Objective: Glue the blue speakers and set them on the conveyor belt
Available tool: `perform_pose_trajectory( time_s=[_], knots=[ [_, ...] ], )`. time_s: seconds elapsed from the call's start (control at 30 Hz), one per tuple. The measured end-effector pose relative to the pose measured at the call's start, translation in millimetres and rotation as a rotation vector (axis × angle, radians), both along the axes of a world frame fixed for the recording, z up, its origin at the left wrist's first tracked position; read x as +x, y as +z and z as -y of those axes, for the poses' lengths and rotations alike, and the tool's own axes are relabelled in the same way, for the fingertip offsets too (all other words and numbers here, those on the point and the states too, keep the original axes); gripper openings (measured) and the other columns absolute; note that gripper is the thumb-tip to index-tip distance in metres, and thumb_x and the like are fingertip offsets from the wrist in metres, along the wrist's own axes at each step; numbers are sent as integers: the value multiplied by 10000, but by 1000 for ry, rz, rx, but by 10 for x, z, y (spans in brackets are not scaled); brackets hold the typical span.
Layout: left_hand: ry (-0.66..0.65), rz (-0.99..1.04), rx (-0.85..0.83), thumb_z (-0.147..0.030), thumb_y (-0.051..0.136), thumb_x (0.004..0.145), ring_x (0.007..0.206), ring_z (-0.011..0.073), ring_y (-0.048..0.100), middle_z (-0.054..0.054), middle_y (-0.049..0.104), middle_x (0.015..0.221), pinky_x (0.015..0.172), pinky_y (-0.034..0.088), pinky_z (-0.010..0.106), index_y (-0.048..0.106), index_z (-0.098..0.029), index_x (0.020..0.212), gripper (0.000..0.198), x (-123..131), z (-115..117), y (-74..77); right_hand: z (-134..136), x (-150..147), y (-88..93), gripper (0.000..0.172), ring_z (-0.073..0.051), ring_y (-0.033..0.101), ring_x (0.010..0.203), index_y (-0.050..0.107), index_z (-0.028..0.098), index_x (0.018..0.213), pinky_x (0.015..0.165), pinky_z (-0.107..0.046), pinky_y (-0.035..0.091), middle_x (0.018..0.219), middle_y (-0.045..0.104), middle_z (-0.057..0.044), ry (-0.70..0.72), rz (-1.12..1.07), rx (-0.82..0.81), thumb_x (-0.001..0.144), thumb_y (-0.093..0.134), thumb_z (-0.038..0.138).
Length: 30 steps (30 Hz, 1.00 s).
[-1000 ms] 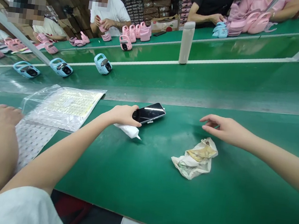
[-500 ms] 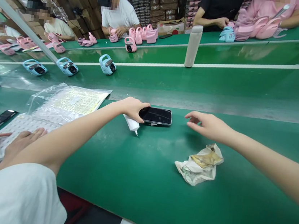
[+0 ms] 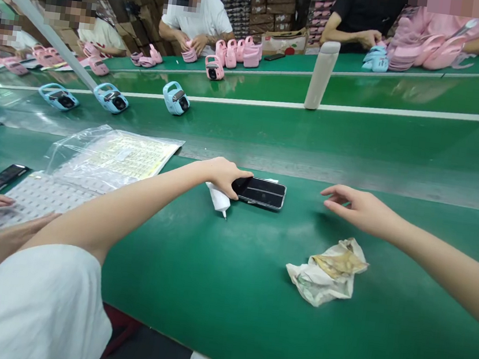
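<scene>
My left hand [image 3: 223, 176] is closed on the left end of a black smartphone [image 3: 266, 193], thumb and fingers gripping its long edges. The phone lies screen up, low over the green table or on it. Just under that hand a white squeeze tube [image 3: 219, 201] with a thin nozzle points toward me. To the right of the phone, apart from it, hovers my right hand [image 3: 357, 208], its fingers loosely bent and apart with nothing held. A crumpled, stained whitish cloth or paper [image 3: 331, 269] lies below the right hand.
A plastic-bagged sheet of yellow labels [image 3: 124, 156] and a dotted sheet [image 3: 40, 201] lie left, beside another person's hands [image 3: 10, 233] and a dark phone [image 3: 4, 178]. Blue camera-shaped cases [image 3: 176, 99] and a beige bottle [image 3: 322, 76] stand beyond. Several people work across the table.
The smartphone has turned slightly in my left hand, its right end swinging toward me. My right hand has drawn a little farther right. The other person's hands at left have shifted.
</scene>
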<state>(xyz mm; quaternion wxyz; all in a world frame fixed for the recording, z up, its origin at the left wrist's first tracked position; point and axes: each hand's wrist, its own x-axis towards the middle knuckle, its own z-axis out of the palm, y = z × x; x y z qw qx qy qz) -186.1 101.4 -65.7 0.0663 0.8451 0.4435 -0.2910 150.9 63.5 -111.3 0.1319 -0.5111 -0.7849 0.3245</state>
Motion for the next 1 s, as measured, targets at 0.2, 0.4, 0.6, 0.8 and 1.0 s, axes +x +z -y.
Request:
perform_pose_trajectory(
  time_s=[0.2,0.4,0.6,0.8,1.0],
  knots=[
    [64,39,-11,-660,639,645,789,310,635,157,711,917,593,309,285,247,-254,1510,1032,-9,-14,-13,44,108,19,525,-258,608,912,610,219,1047,784,-398,484,949,653,-40,-62,-20,-13,739,454,615],
    [251,279,12,-707,737,499,711,272,588,84,674,724,625,307,287,315,-250,1487,1168,-48,56,133,155,159,117,522,-282,612,900,639,234,1011,763,-412,483,939,657,-41,-128,-59,-27,690,492,619],
    [560,906,34,-627,464,839,575,149,482,7,570,622,587,321,255,495,-184,1386,704,35,526,179,557,420,243,505,-281,628,865,674,268,1008,734,-409,485,964,669,-38,-303,-177,5,673,560,628],
    [899,1536,-260,-706,338,864,334,100,360,-79,349,395,395,272,224,625,-86,1090,720,562,1215,-125,1486,501,194,308,-225,656,826,679,252,950,680,-293,521,876,681,-48,-558,-445,179,805,632,520],
    [995,1881,-891,-471,301,961,258,113,342,-89,316,362,326,304,212,621,-138,961,462,1286,1984,-269,2484,-220,-64,110,-200,615,927,648,266,957,817,-316,508,985,655,-36,-384,-760,330,971,562,333]
  ],
)
